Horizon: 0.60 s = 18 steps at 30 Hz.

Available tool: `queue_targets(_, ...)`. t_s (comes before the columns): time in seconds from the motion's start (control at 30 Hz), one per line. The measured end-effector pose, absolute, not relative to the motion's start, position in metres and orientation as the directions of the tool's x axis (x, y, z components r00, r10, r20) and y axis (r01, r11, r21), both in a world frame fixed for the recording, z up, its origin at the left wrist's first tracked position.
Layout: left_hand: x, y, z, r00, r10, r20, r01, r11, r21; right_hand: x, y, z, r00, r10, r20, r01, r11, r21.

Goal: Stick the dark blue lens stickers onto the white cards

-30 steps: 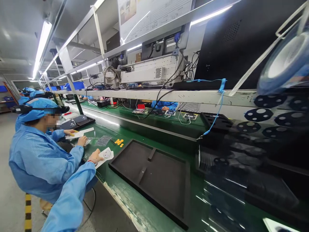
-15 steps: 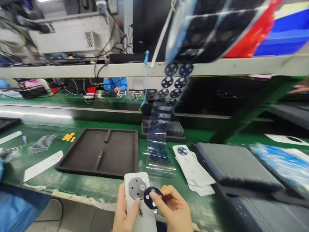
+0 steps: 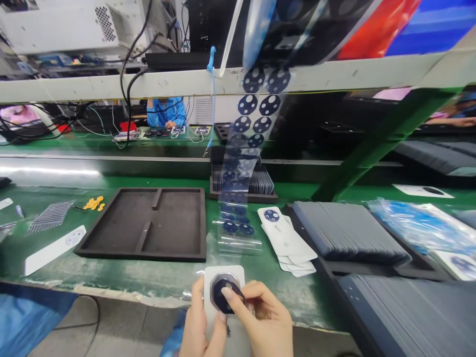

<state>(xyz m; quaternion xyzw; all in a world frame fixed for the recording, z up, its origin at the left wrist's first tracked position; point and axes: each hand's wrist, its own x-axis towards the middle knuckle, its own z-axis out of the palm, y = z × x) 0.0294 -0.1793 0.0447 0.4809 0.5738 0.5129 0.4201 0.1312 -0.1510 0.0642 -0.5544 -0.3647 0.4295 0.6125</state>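
My left hand point(image 3: 203, 322) is closed round a white phone-shaped panel point(image 3: 208, 277), with the thumb on its front. A silver round ring shows near the panel's top. My right hand point(image 3: 266, 317) pinches a dark round sticker point(image 3: 220, 292) with holes, its thumb pressing on the sticker, which lies over the ring and covers most of it. Behind the hands, a clear strip point(image 3: 241, 198) with pairs of dark round stickers hangs down to the bench. To the right lies a small pile of white panels point(image 3: 288, 240), the top one bearing a dark disc.
A black divided tray point(image 3: 174, 223) sits left of the strip. Grey sheets point(image 3: 345, 228) fill trays at right. A white panel point(image 3: 55, 250) and yellow pieces point(image 3: 93, 203) lie at left. Beyond the shelf point(image 3: 178, 83) is a person in blue point(image 3: 166, 113).
My right hand has brought the dark sticker from beside the panel's ring to over it. The camera view has shifted, so the background sits higher and further left.
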Motion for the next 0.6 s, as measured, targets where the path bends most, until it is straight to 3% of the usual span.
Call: queue_targets(0.6,0.0307,-0.1812,0.0518,-0.152,0.988,-0.037,0.147,0.059,0.987,0.1396,-0.1519,0.0558,0.316,0.949,-0.010,-0.029,-0.001,-1.000)
